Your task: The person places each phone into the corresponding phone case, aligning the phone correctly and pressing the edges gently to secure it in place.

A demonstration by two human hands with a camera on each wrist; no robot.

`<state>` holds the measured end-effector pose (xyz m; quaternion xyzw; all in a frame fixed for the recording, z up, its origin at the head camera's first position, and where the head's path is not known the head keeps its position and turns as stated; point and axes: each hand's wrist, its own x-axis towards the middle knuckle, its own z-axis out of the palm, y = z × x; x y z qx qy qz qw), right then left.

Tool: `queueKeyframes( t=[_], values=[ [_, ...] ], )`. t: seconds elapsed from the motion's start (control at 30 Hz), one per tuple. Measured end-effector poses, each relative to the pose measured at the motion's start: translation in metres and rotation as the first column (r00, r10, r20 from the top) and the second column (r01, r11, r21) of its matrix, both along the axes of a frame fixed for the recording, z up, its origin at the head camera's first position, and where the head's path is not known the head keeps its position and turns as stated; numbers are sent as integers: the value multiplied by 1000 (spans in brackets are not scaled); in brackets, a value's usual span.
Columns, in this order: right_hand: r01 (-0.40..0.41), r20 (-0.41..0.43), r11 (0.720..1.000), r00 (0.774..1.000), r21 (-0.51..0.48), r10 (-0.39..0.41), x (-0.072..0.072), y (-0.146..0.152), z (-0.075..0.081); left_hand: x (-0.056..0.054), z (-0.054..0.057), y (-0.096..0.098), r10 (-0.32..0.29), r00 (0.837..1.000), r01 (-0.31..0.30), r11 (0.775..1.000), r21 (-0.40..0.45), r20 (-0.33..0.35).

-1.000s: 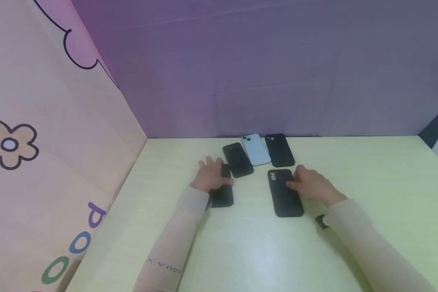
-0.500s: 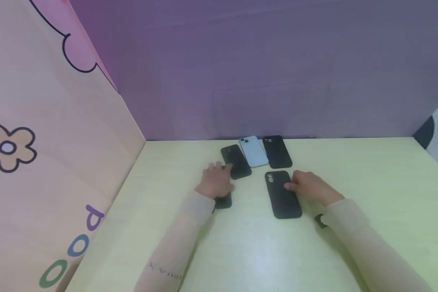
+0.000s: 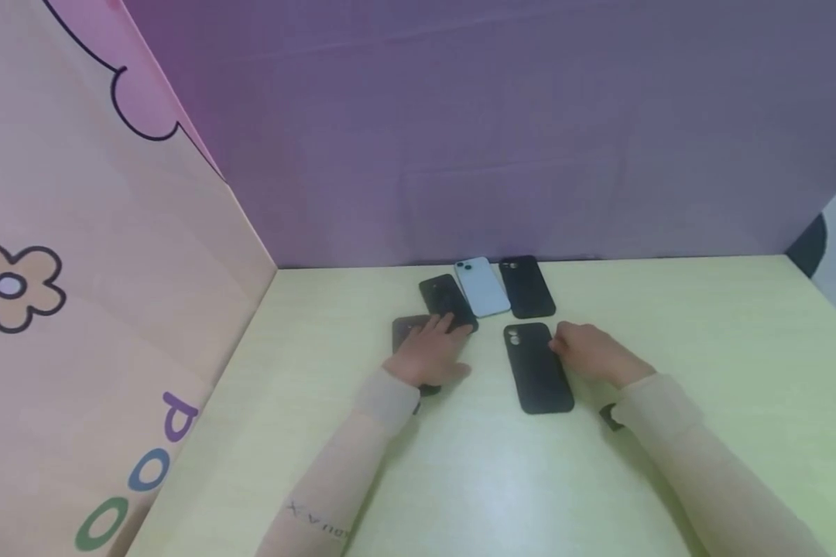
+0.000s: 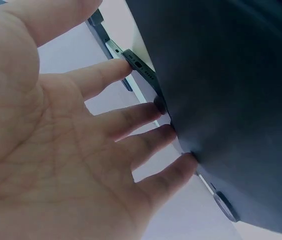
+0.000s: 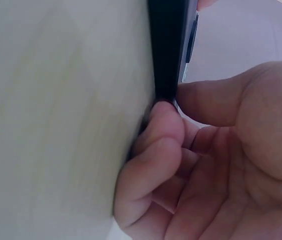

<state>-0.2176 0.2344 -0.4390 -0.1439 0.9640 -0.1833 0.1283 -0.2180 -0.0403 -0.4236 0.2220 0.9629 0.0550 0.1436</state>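
Note:
Near the middle of the table my right hand pinches the right edge of a black phone, which lies with its camera side up. In the right wrist view, thumb and curled fingers close on that dark edge. My left hand reaches over a second black phone and mostly covers it. Its spread fingers touch the near end of a third black phone. From the left wrist, a dark phone surface fills the right side, and a phone end with a charging port meets the index fingertip.
A light blue phone and another black phone lie at the back, close to the purple backdrop. A printed panel borders the pale table on the left.
My left hand has moved right, off the near left phone's side and toward the black phone behind it, its fingers spreading. The right hand stays at its phone's edge; the thumb has drawn back toward that edge.

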Motion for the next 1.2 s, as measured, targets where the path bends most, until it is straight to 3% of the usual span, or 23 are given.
queueKeyframes(
  t=[0.17,0.43,0.8,1.2],
  values=[
    [4,11,1000,1000,6,-4,-1,-1,0,2,1,1,-24,1000,24,1000,10,-3],
    [9,19,1000,1000,11,-9,-1,-2,2,8,9,5,-15,1000,14,999,39,25],
    [24,36,1000,999,13,-25,-2,-2,0,20,15,12,-82,997,82,997,-7,11],
    [11,26,1000,1000,-8,-11,1,-4,4,26,0,24,-126,988,121,991,-65,-91]
  ],
)
